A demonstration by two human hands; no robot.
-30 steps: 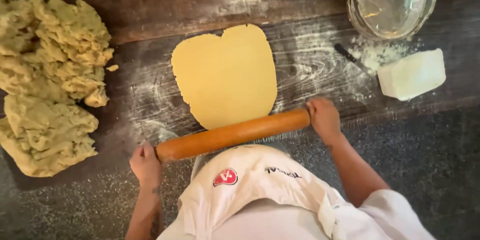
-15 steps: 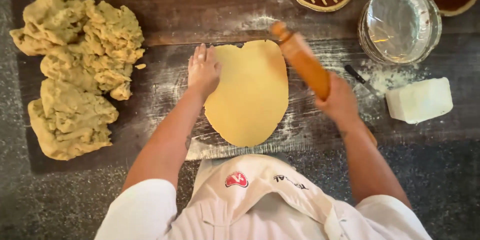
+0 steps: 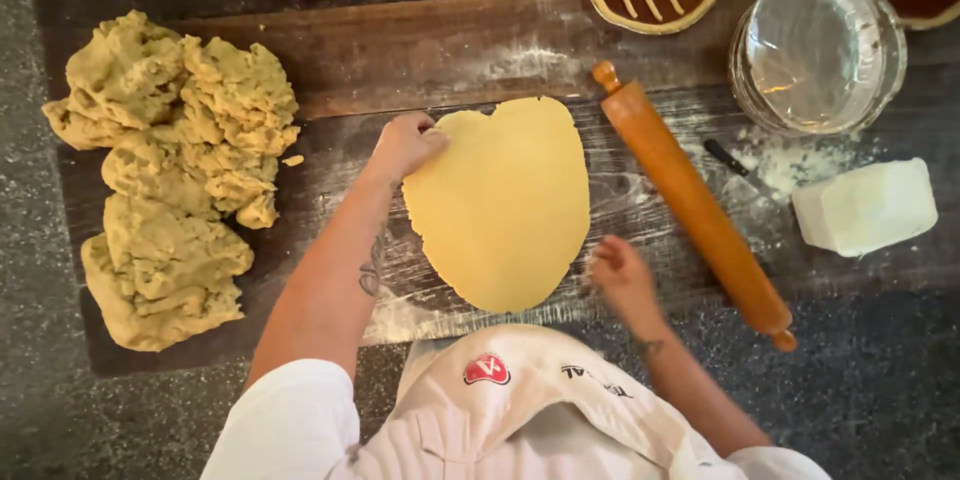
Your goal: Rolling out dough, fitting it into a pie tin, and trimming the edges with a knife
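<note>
Rolled dough sheet [image 3: 505, 205] lies flat mid-desk on floured wooden board [image 3: 420, 50]. Left hand [image 3: 405, 143] pinches the sheet's far-left edge; right hand [image 3: 622, 275] is open, holding nothing, at the near-right edge. Rolling pin [image 3: 690, 200] parked just right. Lifting likely: slide fingers under, support both sides, avoid stretching or tearing.

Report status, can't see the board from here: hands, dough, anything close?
Left hand gripping dough sheet edge. Right hand open beside it. Rolling pin lies alongside.
</note>
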